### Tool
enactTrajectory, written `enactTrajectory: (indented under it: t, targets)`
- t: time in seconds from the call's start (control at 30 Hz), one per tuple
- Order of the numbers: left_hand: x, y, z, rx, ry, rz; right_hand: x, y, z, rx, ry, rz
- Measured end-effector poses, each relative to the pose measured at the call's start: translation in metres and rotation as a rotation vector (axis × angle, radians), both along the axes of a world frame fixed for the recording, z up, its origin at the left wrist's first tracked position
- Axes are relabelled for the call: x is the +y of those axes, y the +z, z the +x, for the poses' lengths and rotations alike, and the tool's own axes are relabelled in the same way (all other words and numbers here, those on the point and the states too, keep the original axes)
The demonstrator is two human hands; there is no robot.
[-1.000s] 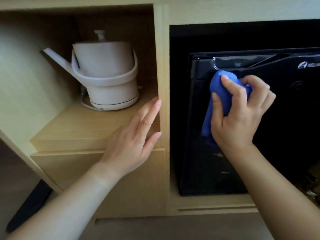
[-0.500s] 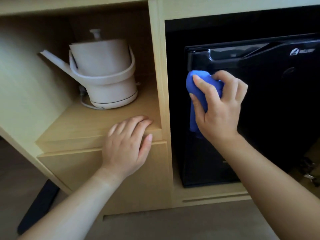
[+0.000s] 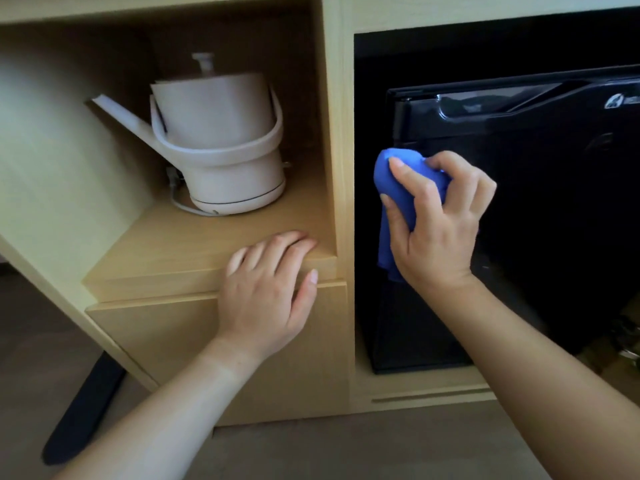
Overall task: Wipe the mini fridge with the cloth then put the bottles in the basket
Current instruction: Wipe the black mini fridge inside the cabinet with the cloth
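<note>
The black mini fridge [image 3: 554,209] sits in the right bay of a light wooden cabinet, its door closed. My right hand [image 3: 440,223] grips a bunched blue cloth [image 3: 394,188] and presses it against the left part of the fridge door, below the handle recess. My left hand [image 3: 270,292] rests flat on the front edge of the wooden shelf [image 3: 180,251] in the left bay, fingers together, holding nothing. No bottles or basket are in view.
A white electric kettle [image 3: 221,143] with a long spout and cord stands on the shelf, behind my left hand. A drawer front [image 3: 166,344] lies below the shelf. A dark chair leg [image 3: 83,410] slants across the floor at the lower left.
My right hand has slid the cloth left and slightly down across the fridge door. My left hand dropped from the cabinet's upright divider to lie flat on the shelf edge.
</note>
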State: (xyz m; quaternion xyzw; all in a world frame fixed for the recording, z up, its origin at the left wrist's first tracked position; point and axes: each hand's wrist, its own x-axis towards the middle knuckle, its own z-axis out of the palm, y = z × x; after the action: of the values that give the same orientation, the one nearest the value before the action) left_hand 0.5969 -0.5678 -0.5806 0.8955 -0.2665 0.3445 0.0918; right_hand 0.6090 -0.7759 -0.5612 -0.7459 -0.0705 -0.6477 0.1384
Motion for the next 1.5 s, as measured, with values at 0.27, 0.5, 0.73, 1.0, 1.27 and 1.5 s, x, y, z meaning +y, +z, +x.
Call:
enactTrajectory:
  t: [0.27,0.5,0.73,1.0,1.27,1.5]
  targets:
    - [-0.011,0.006,0.005,-0.012,0.043,-0.042,0.007,0.01,-0.003,-0.07,-0.069,0.331]
    - [-0.013,-0.001,0.005,-0.069,0.064,-0.049,0.023,-0.022,0.001,-0.087,-0.107,0.52]
    - [-0.01,-0.004,0.003,-0.095,0.035,-0.03,0.028,-0.038,-0.001,-0.109,-0.149,0.758]
    - [-0.013,-0.005,0.002,-0.093,0.06,-0.036,0.034,-0.036,-0.001,-0.088,-0.086,0.703]
    - [-0.005,0.021,-0.016,0.063,-0.212,-0.117,0.013,-0.062,-0.04,-0.247,-0.034,1.064]
    - [-0.044,0.067,-0.021,-0.302,-0.392,0.093,0.013,-0.043,-0.024,-0.247,0.039,1.291]
